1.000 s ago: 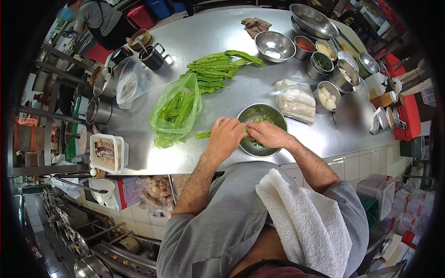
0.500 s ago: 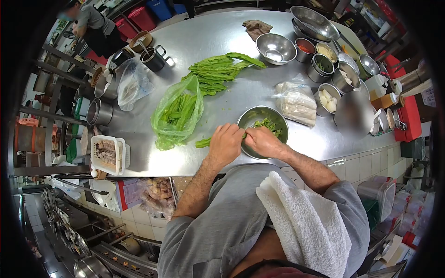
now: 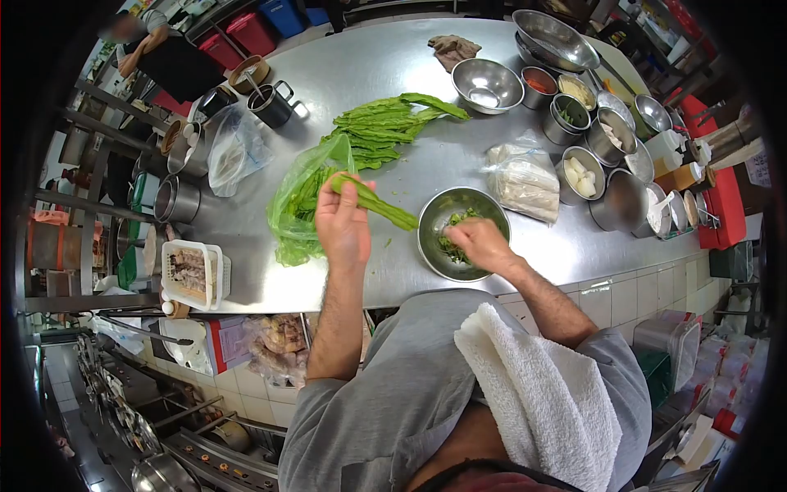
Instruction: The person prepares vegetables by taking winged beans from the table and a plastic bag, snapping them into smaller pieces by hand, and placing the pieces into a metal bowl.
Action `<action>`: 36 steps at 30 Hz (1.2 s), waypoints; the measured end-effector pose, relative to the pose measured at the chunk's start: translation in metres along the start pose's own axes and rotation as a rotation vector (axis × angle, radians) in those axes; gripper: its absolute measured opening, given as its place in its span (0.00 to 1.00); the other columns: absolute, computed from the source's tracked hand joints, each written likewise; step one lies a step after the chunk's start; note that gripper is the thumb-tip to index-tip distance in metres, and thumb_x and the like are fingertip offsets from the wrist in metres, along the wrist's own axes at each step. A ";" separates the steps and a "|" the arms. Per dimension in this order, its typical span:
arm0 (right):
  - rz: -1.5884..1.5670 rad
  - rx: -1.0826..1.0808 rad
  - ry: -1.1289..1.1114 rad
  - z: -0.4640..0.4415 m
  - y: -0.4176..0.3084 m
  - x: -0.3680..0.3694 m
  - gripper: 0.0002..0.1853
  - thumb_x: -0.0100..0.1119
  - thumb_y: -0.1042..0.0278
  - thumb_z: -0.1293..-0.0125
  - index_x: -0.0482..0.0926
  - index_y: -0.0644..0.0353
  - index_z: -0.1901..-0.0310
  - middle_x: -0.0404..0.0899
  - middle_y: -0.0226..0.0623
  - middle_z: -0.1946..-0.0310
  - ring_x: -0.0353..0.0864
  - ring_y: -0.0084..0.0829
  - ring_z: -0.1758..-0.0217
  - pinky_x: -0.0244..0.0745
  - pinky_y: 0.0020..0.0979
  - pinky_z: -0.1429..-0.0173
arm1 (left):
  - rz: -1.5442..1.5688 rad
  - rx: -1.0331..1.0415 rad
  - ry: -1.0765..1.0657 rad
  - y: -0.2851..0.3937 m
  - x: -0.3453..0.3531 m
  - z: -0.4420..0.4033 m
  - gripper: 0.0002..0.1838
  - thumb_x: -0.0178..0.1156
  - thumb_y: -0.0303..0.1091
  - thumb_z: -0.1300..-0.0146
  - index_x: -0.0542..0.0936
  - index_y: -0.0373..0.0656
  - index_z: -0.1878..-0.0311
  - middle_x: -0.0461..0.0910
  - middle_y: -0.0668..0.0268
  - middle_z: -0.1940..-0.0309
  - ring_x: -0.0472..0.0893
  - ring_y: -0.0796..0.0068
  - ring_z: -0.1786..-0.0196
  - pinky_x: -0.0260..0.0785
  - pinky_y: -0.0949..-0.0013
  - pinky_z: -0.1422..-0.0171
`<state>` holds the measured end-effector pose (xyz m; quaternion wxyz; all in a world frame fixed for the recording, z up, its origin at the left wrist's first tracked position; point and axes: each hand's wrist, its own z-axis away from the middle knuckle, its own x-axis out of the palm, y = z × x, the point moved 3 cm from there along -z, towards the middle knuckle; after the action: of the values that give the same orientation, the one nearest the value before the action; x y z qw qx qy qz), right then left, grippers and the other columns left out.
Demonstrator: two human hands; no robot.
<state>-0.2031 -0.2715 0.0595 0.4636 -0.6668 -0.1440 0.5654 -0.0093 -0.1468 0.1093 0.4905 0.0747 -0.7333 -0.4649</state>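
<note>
My left hand (image 3: 344,225) is raised beside the green plastic bag, its fingers closed around a winged bean (image 3: 384,208) whose free end points right, toward the bowl. Over the metal bowl (image 3: 428,250) is my right hand (image 3: 482,246), palm down with curled fingers; what they hold, if anything, is hidden. Small green trimmings (image 3: 455,246) lie in that bowl, partly covered by the hand. More winged beans fill the open green bag (image 3: 297,246) to the left. Behind it, a pile of winged beans (image 3: 377,123) rests on the steel table (image 3: 443,152).
An empty steel bowl (image 3: 488,86) stands farther back. On the right are a bag of pale food (image 3: 525,184) and several metal pots, one with white pieces (image 3: 579,176). A white basket (image 3: 197,275) sits at the left edge. A co-worker (image 3: 168,57) stands far left.
My hands have parted. The left hand moved up and left with the winged bean; the right hand moved slightly right over the bowl. The co-worker's arms and posture shifted.
</note>
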 end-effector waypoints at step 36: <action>0.070 -0.377 0.044 0.004 -0.036 -0.006 0.09 0.51 0.72 0.42 0.70 0.66 0.76 0.70 0.47 0.80 0.72 0.48 0.74 0.68 0.44 0.66 | -1.425 0.440 -0.872 -0.022 0.040 0.050 0.06 0.63 0.31 0.46 0.79 0.41 0.65 0.75 0.64 0.72 0.75 0.61 0.63 0.65 0.60 0.53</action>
<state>-0.1968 -0.2550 0.0918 0.3137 -0.7588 -0.2139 0.5293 -0.0767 -0.1509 0.1146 -0.2689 0.4248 -0.7077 -0.4963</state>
